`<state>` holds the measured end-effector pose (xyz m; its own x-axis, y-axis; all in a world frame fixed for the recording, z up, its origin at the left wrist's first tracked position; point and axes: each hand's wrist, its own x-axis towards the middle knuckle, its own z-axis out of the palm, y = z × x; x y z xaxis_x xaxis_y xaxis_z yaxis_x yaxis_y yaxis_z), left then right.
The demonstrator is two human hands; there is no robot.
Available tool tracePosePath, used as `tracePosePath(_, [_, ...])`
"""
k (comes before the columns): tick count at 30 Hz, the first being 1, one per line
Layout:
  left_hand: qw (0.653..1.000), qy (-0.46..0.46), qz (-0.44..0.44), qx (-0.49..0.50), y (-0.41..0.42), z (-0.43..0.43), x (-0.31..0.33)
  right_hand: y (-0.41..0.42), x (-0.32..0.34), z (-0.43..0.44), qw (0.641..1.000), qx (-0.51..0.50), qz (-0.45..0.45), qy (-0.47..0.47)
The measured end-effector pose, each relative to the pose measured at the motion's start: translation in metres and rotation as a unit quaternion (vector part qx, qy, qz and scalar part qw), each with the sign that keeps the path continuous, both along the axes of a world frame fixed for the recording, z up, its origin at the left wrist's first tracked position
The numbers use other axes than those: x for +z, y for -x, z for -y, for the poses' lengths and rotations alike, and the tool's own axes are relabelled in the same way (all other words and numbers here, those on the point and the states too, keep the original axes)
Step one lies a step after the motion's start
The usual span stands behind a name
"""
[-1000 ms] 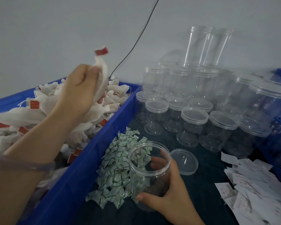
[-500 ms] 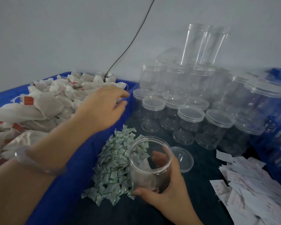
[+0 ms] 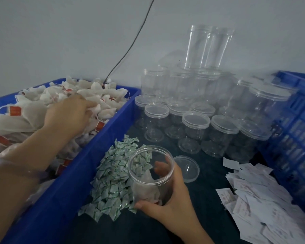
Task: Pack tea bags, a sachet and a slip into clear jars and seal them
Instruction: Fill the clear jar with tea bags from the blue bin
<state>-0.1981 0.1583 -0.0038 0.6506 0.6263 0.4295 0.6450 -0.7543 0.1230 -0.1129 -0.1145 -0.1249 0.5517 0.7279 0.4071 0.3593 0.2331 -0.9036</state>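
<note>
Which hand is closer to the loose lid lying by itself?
Right. The right hand grips the open jar just beside the loose lid; the left hand is away at the tea bags.

Dark table (image 3: 209,199): blue bin (image 3: 95,155), sachet heap (image 3: 113,176), open jar (image 3: 151,173), loose lid (image 3: 187,168), lidded jars (image 3: 195,127), slips (image 3: 264,199), crate (image 3: 292,134).

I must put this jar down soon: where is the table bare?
Bare tabletop lies between the right hand on the jar, the loose lid and the paper slips, and in front of the sachet pile beside the blue bin. Crowded: lidded jars behind.
</note>
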Motion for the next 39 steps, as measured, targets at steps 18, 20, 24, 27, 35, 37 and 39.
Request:
tracePosePath(18, [0.823,0.325,0.181,-0.429,-0.013,0.112,0.014,-0.004,0.004,0.001,1.0,0.021,-0.012,-0.015])
tracePosePath(20, [0.84,0.308,0.139,-0.425,-0.011,0.117,0.012,-0.005,0.003,0.0,1.0,0.018,-0.013,-0.019])
tracePosePath(24, [0.893,0.128,-0.001,-0.431,-0.008,0.12,0.007,-0.006,0.001,-0.001,1.0,0.014,-0.01,-0.015])
tracePosePath(27, [0.902,0.132,-0.04,-0.41,-0.006,0.12,0.011,-0.005,0.002,-0.001,1.0,0.01,-0.006,-0.019])
tracePosePath(35, [0.988,0.063,0.058,-0.13,-0.009,0.023,0.005,-0.001,0.001,0.0,1.0,0.015,0.003,-0.01])
tracePosePath(37, [0.997,0.066,-0.001,-0.042,-0.004,-0.002,-0.002,-0.001,-0.001,0.0,1.0,0.016,0.007,-0.005])
tracePosePath(39, [0.998,0.047,-0.04,-0.02,-0.003,-0.015,-0.008,-0.001,-0.002,-0.001,1.0,0.014,0.006,0.001])
